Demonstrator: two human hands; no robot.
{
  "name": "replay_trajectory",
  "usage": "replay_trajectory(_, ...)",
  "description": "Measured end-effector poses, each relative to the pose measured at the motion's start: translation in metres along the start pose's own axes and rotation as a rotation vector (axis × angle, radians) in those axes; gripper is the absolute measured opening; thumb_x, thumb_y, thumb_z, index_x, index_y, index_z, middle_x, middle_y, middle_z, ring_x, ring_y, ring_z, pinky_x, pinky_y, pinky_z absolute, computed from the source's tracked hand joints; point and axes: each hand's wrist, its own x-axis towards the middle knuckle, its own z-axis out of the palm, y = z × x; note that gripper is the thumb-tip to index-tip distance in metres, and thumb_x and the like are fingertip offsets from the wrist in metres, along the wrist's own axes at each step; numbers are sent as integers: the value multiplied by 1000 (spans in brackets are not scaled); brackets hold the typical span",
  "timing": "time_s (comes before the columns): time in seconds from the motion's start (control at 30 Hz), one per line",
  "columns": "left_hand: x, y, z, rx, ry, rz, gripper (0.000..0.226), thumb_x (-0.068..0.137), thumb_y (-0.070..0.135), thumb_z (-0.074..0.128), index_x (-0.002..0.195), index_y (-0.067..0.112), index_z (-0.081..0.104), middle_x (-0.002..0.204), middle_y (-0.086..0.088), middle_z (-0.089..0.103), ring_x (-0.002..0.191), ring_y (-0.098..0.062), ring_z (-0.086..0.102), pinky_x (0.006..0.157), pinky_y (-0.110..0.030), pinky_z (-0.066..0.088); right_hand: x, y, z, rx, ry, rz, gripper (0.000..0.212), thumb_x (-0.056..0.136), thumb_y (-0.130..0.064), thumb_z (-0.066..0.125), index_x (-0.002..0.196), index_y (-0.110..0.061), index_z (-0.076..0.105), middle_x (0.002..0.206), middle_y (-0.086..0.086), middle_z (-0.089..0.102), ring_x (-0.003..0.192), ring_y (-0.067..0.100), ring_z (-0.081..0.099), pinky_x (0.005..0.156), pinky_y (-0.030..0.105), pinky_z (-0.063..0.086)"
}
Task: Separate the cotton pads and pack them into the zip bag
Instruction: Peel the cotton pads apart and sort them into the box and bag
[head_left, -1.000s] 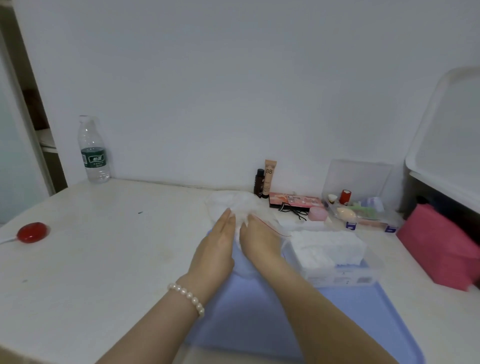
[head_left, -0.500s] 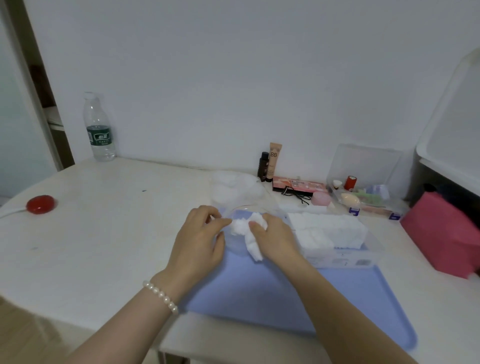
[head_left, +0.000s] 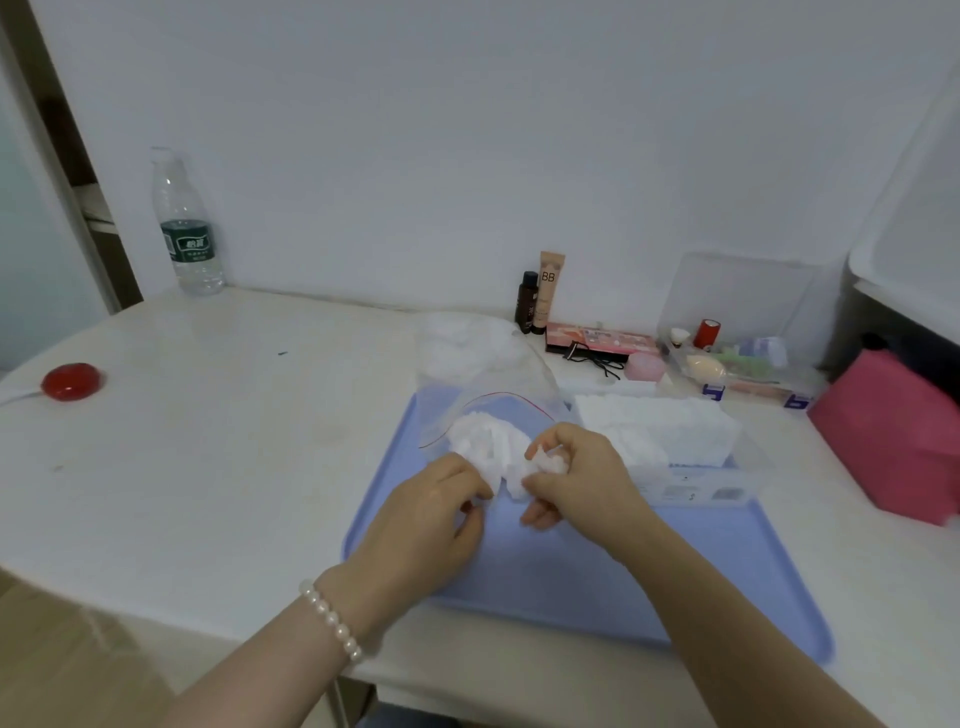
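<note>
A clump of white cotton pads (head_left: 488, 447) hangs between my two hands above the blue tray (head_left: 571, 571). My left hand (head_left: 431, 514) pinches its lower left edge, and my right hand (head_left: 576, 475) pinches its right end with thumb and fingers. Just behind the clump lies the clear zip bag (head_left: 488, 374) with a red seal line, its mouth open toward me and white cotton showing inside at the far end. A clear box holding a stack of cotton pads (head_left: 660, 431) stands on the tray to the right.
A water bottle (head_left: 184, 228) stands at the back left and a red round object (head_left: 70, 382) lies at the left edge. Cosmetics bottles (head_left: 540, 293), a palette (head_left: 597, 340) and a clear organiser (head_left: 737, 358) line the wall. A pink bag (head_left: 893, 436) sits far right.
My hands came back out of the zip bag's mouth toward me and took hold of a clump of cotton pads, which now stretches between them. The camera has tilted down.
</note>
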Motion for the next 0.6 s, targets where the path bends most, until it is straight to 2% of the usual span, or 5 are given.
replay_trajectory(0.13,4,7,-3,-56,86,-123,17,74,29,49,72,15,59,68,6,57,64,-8,49,60,-24,41,-5,-3,-11,142,-20,-23,6,84,5,57,87,1,60,65,20,62,45,25,63,44,29,54)
replay_trajectory(0.3,8,16,-10,-17,122,-304,43,78,38,70,60,19,37,56,5,43,53,-8,39,54,-24,32,-3,-4,-18,302,-112,5,19,82,14,55,92,-1,59,75,24,63,52,26,67,49,27,55)
replay_trajectory(0.43,1,24,-8,-14,221,-241,39,75,44,58,58,27,27,50,10,34,50,-6,36,50,-22,29,0,-4,-25,425,-274,52,30,80,23,46,95,-2,50,85,28,59,59,33,68,49,27,55)
replay_trajectory(0.5,2,29,-7,-110,282,-232,27,72,42,55,62,28,34,55,10,41,56,-2,41,53,-15,33,2,-5,-28,437,-311,87,26,85,16,47,101,-4,47,79,26,59,51,30,67,43,27,52)
replay_trajectory(0.6,14,38,-8,-330,207,-373,25,69,42,67,79,29,49,80,10,55,73,-2,52,62,-13,41,1,-10,-33,311,-331,39,17,86,4,56,100,-4,51,51,9,60,36,20,58,34,20,42)
